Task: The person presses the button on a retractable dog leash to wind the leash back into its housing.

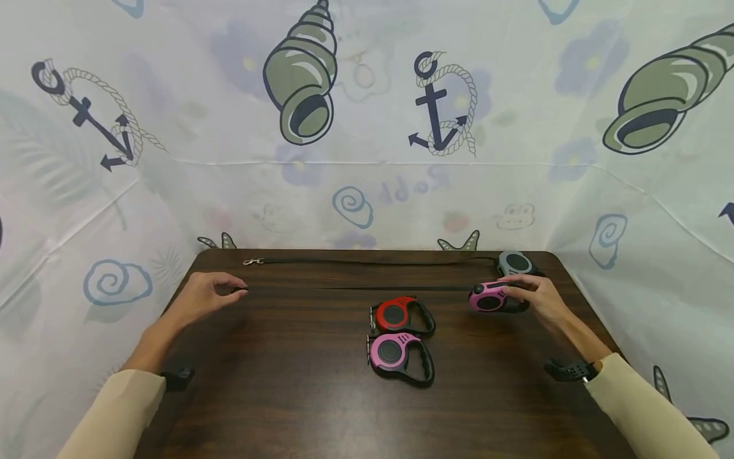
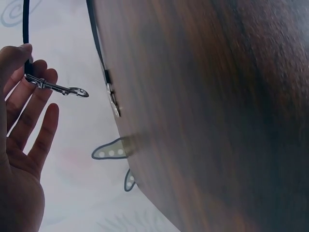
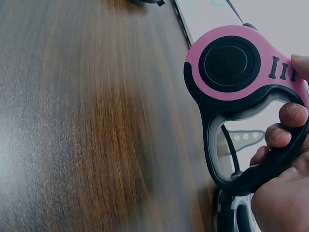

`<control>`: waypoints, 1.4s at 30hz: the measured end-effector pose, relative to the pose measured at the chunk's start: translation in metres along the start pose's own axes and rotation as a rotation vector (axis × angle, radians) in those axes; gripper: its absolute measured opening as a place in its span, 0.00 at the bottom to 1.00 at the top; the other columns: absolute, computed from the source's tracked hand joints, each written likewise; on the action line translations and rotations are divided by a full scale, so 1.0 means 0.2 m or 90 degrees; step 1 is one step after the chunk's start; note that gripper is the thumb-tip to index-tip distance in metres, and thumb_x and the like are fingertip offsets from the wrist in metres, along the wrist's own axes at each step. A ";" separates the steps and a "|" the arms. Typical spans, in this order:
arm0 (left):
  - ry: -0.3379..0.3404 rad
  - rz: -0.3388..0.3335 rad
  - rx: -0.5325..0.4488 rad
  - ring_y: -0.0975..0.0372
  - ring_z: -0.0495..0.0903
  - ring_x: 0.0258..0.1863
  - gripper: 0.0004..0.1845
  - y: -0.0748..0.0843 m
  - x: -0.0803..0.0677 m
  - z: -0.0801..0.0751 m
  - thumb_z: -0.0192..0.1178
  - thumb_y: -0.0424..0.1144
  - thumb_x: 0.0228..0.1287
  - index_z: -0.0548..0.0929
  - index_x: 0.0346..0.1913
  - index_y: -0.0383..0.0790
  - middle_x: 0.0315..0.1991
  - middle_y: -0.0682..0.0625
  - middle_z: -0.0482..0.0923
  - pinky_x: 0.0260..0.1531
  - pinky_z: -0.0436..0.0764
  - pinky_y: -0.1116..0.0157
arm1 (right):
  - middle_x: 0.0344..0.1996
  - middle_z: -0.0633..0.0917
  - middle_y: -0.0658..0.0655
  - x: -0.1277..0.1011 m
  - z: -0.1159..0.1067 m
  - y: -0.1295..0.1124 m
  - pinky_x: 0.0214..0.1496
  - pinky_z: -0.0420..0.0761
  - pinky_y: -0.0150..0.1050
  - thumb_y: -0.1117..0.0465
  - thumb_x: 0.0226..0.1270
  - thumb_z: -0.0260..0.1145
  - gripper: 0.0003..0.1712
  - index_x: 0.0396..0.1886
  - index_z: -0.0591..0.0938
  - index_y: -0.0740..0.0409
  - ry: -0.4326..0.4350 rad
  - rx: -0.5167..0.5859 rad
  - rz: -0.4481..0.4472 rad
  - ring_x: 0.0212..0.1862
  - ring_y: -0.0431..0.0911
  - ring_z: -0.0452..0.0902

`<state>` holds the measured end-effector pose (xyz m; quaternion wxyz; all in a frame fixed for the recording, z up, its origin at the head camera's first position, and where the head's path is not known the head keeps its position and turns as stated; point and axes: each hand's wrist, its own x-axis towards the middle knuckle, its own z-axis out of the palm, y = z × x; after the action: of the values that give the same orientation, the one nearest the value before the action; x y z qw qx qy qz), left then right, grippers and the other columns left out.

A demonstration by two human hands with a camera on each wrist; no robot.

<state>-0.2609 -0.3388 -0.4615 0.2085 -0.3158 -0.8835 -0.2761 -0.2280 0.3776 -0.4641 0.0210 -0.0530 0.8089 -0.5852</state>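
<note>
Head view: right hand (image 1: 539, 298) gripped the pink leash (image 1: 489, 297); left hand (image 1: 205, 294) pinched its clip (image 2: 58, 88), fingers otherwise loose.

In the right wrist view the tabletop (image 3: 87, 125) is smeared with blur, and the right hand (image 3: 282, 193) is cut off by the lower and right edges. The pink leash case (image 3: 231, 67) hides most of the grey case (image 1: 516, 262) behind it. In the left wrist view the left hand (image 2: 19, 159) runs off the left edge, and the strap (image 2: 25, 29) leaves the top edge.
</note>
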 end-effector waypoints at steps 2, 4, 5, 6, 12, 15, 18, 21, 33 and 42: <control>-0.003 0.000 0.001 0.54 0.89 0.31 0.11 0.01 0.01 0.00 0.80 0.25 0.52 0.93 0.38 0.37 0.34 0.49 0.91 0.29 0.82 0.64 | 0.47 0.89 0.39 0.00 0.01 0.00 0.53 0.79 0.33 0.60 0.76 0.71 0.22 0.60 0.83 0.73 -0.004 -0.009 -0.005 0.50 0.39 0.82; -0.008 -0.005 0.003 0.55 0.89 0.32 0.11 0.02 0.02 0.01 0.80 0.26 0.53 0.93 0.39 0.38 0.34 0.49 0.92 0.30 0.83 0.62 | 0.46 0.89 0.40 0.00 0.02 -0.01 0.54 0.80 0.36 0.60 0.76 0.71 0.22 0.60 0.83 0.73 -0.007 -0.015 -0.011 0.50 0.39 0.82; -0.011 -0.007 0.006 0.55 0.90 0.32 0.11 0.03 0.02 0.01 0.80 0.26 0.53 0.93 0.39 0.38 0.34 0.49 0.92 0.30 0.84 0.62 | 0.46 0.89 0.40 0.01 0.02 -0.01 0.54 0.79 0.36 0.60 0.76 0.70 0.22 0.60 0.83 0.73 -0.012 -0.025 -0.015 0.49 0.39 0.83; -0.012 -0.009 0.009 0.55 0.90 0.33 0.11 0.03 0.02 0.01 0.80 0.26 0.53 0.93 0.39 0.38 0.35 0.49 0.92 0.31 0.84 0.61 | 0.46 0.89 0.40 0.01 0.02 -0.01 0.54 0.79 0.37 0.60 0.76 0.70 0.22 0.60 0.83 0.73 -0.013 -0.031 -0.018 0.49 0.40 0.83; -0.017 -0.012 0.007 0.56 0.90 0.33 0.11 0.06 0.03 0.03 0.79 0.25 0.53 0.93 0.39 0.38 0.35 0.50 0.92 0.33 0.84 0.63 | 0.47 0.89 0.41 0.00 0.05 -0.02 0.53 0.79 0.37 0.60 0.77 0.69 0.22 0.60 0.83 0.72 -0.022 -0.054 -0.035 0.49 0.41 0.81; -0.016 -0.011 0.002 0.56 0.90 0.33 0.11 0.07 0.03 0.04 0.79 0.25 0.53 0.94 0.39 0.39 0.35 0.51 0.92 0.33 0.84 0.63 | 0.48 0.89 0.44 0.01 0.06 -0.03 0.53 0.80 0.38 0.60 0.77 0.69 0.21 0.60 0.84 0.71 -0.033 -0.058 -0.043 0.49 0.41 0.81; -0.016 -0.011 -0.003 0.57 0.90 0.34 0.11 0.08 0.04 0.06 0.79 0.25 0.54 0.94 0.39 0.40 0.35 0.51 0.92 0.33 0.86 0.57 | 0.48 0.89 0.47 0.02 0.08 -0.05 0.50 0.80 0.42 0.59 0.77 0.69 0.21 0.60 0.84 0.69 -0.040 -0.068 -0.047 0.47 0.43 0.80; -0.021 -0.019 -0.005 0.57 0.90 0.35 0.11 0.08 0.04 0.08 0.79 0.26 0.54 0.93 0.39 0.39 0.36 0.51 0.92 0.34 0.87 0.52 | 0.47 0.89 0.46 0.03 0.10 -0.05 0.47 0.80 0.42 0.59 0.77 0.69 0.20 0.60 0.85 0.68 -0.043 -0.082 -0.052 0.46 0.44 0.79; -0.030 -0.036 -0.023 0.57 0.88 0.35 0.09 0.16 0.10 0.12 0.78 0.27 0.57 0.93 0.40 0.39 0.36 0.51 0.92 0.34 0.86 0.51 | 0.53 0.88 0.61 0.08 0.14 -0.07 0.46 0.79 0.38 0.62 0.76 0.69 0.17 0.59 0.86 0.65 -0.063 -0.100 -0.100 0.47 0.42 0.79; -0.038 -0.019 -0.031 0.57 0.89 0.36 0.09 0.21 0.14 0.16 0.78 0.27 0.58 0.93 0.41 0.38 0.37 0.51 0.91 0.37 0.87 0.52 | 0.50 0.88 0.67 0.08 0.19 -0.12 0.37 0.74 0.38 0.64 0.75 0.69 0.16 0.58 0.87 0.64 -0.079 -0.117 -0.129 0.38 0.43 0.75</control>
<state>-0.2589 -0.2792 -0.4553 0.1701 -0.3153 -0.8872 -0.2908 -0.2390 0.3328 -0.4533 0.0071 -0.1721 0.8465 -0.5038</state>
